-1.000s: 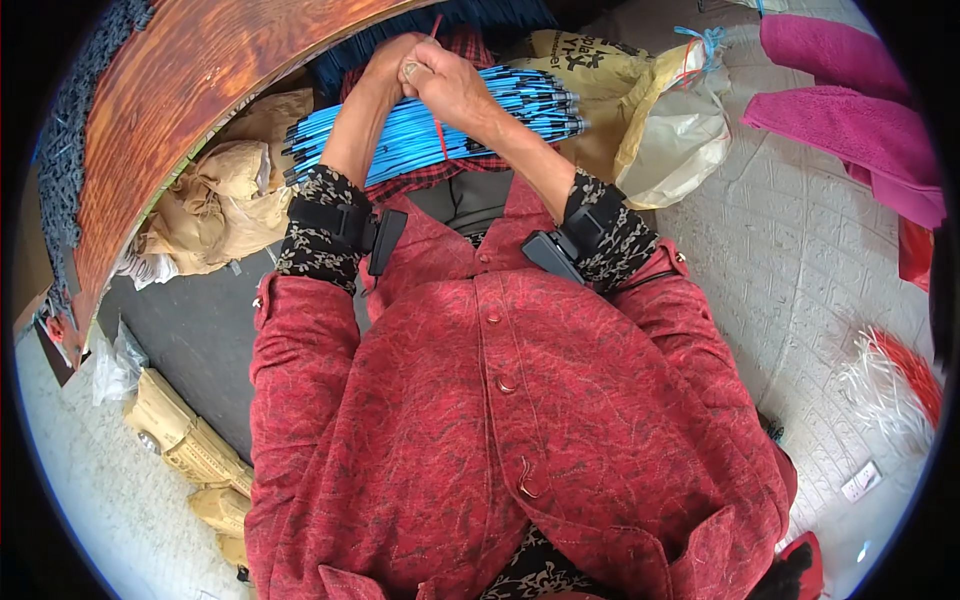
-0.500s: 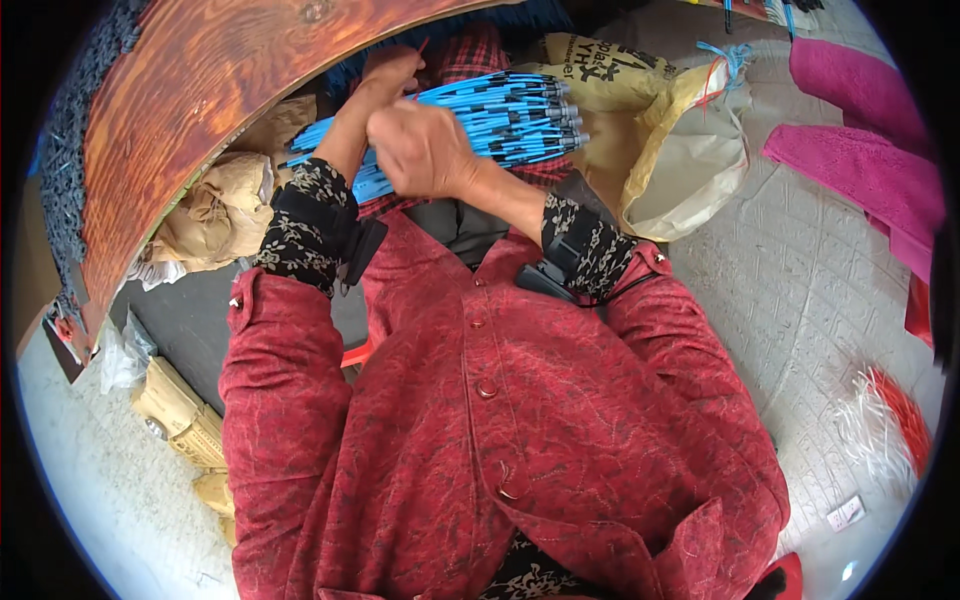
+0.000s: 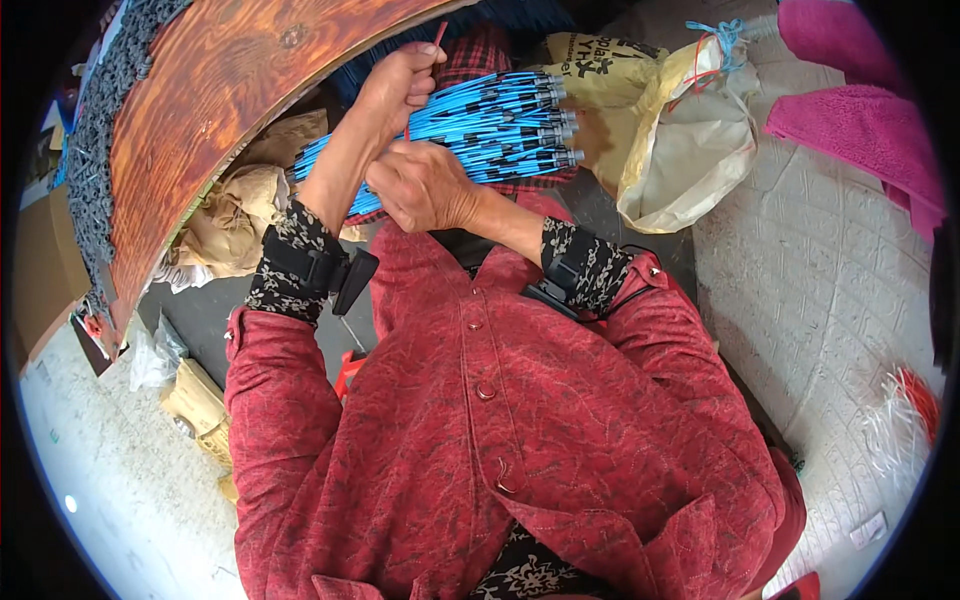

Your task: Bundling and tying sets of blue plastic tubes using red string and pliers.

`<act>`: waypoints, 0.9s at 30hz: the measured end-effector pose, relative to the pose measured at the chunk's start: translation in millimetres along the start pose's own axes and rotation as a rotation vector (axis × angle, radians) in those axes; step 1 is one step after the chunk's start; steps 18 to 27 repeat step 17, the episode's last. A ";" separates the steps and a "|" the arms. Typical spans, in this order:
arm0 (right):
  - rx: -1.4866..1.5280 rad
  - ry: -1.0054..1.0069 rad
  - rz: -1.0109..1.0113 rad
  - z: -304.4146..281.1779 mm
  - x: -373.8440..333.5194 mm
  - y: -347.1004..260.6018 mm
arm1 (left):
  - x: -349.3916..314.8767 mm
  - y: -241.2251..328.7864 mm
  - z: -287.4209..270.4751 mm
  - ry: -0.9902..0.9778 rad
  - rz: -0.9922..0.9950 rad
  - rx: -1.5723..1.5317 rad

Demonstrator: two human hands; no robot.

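Observation:
A thick bundle of thin blue rods [image 3: 480, 125] with black bands and grey ends lies across the lap on a red plaid cloth [image 3: 475, 55]. My left hand [image 3: 402, 78] is closed beyond the bundle's upper edge, and the end of a thin red strip [image 3: 441, 38] sticks out from its fingers. My right hand [image 3: 420, 187] is closed at the near side of the bundle, its knuckles up. A short piece of red strand shows just above it, between the two hands. The fingertips of the right hand are hidden.
A curved wooden board [image 3: 230, 90] arches over the upper left. Crumpled brown paper [image 3: 240, 205] sits below it. An open yellowish sack [image 3: 690, 170] stands right of the bundle. Magenta cloths [image 3: 860, 130] hang far right, above white and red strands [image 3: 895, 430] on the floor.
My left hand has moved slightly up and right, drawing the red strip higher. My right hand has come lower, away from the left hand. The view has shifted slightly.

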State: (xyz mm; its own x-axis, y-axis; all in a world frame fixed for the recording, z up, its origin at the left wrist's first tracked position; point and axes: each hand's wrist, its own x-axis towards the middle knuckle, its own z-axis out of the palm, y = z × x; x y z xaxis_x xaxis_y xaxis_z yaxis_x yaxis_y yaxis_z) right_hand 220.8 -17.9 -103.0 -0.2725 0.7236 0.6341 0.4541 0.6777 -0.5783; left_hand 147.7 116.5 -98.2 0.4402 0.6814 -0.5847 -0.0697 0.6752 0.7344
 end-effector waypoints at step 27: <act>0.068 -0.078 0.032 4.2 10.1 11.1 | 72.7 -37.4 -28.7 0.358 0.334 0.393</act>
